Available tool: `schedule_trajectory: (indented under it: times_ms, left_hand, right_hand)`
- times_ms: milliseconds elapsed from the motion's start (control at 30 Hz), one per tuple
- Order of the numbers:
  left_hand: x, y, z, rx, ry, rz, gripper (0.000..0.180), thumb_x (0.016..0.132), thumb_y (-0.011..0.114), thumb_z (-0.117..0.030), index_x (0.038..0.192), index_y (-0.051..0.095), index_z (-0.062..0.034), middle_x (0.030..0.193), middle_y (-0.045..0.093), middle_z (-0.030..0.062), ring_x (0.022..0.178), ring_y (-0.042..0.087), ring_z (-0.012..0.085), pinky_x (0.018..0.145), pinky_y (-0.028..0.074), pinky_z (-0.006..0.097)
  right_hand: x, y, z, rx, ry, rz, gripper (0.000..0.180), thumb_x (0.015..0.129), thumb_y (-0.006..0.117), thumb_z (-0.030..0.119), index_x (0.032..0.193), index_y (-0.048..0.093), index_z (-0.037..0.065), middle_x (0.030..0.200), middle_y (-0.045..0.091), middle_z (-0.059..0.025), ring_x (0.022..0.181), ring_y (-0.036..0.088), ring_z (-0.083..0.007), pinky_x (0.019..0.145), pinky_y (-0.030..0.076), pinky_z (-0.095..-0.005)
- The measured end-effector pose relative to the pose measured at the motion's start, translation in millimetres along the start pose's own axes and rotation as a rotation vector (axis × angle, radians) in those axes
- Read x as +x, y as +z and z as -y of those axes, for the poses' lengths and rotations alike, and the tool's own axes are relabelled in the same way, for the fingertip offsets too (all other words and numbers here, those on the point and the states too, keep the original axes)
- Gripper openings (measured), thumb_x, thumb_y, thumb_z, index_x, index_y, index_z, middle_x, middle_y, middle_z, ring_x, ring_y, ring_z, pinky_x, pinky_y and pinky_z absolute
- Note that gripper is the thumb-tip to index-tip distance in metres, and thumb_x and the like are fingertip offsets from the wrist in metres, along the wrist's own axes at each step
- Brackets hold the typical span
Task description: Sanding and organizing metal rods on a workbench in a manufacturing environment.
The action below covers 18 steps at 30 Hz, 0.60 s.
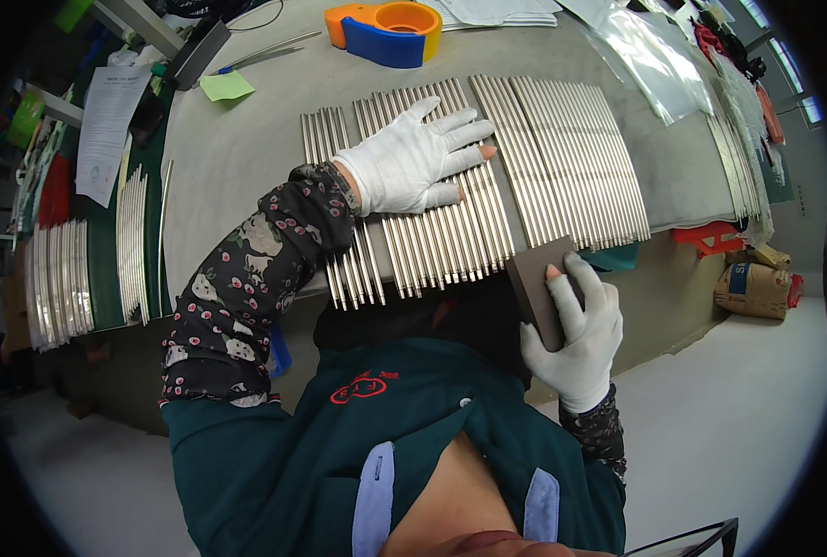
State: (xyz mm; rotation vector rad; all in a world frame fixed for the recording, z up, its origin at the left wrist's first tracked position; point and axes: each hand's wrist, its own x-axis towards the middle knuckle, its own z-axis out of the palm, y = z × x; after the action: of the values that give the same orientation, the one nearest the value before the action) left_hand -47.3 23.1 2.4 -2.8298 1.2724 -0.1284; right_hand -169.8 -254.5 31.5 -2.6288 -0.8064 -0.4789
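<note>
Slim silvery metal rods lie side by side on the grey table (237,148), split into a narrow left row (324,135), a middle row (455,246) and a wide right row (581,158). My left hand (409,158), in a white glove with some bare fingertips, rests flat across the middle row with its fingers spread. In my right hand (585,339), gloved the same way, is a dark grey-brown rectangular block (536,292). The block stands tilted at the table's near edge, by the lower ends of the right row; whether it touches the rods I cannot tell.
At the back stands an orange and blue tape dispenser (390,35), with a green paper slip (227,86) left of it. Clear plastic bags (650,65) lie at the far right. More rods (132,246) sit on a green surface at left. A sack (752,290) stands beyond the table.
</note>
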Motion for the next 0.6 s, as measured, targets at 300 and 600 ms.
schedule_trajectory:
  times_ms: [300, 600]
  left_hand:
    - [4.2, 0.8, -1.2, 0.027, -0.059, -0.100, 0.067, 0.092, 0.040, -0.054, 0.144, 0.034, -0.0118, 0.152, 0.027, 0.0158, 0.140, 0.027, 0.0343, 0.113, 0.017, 0.056]
    - [6.2, 4.9, -2.6, -0.017, -0.318, -0.079, 0.073, 0.091, 0.044, -0.056, 0.144, 0.033, -0.0062, 0.147, 0.031, 0.0228, 0.137, 0.028, 0.0395, 0.111, 0.020, 0.056]
  right_hand:
    - [10.0, 7.3, 17.0, -0.050, -0.040, 0.043, 0.066, 0.054, 0.077, 0.024, 0.117, 0.059, 0.011, 0.123, 0.053, -0.0111, 0.083, 0.051, -0.0258, 0.070, 0.045, -0.0364]
    - [16.3, 10.6, 26.5, -0.156, -0.062, 0.095, 0.062, 0.058, 0.075, 0.027, 0.116, 0.060, 0.010, 0.121, 0.054, -0.0107, 0.077, 0.051, -0.0242, 0.063, 0.045, -0.0359]
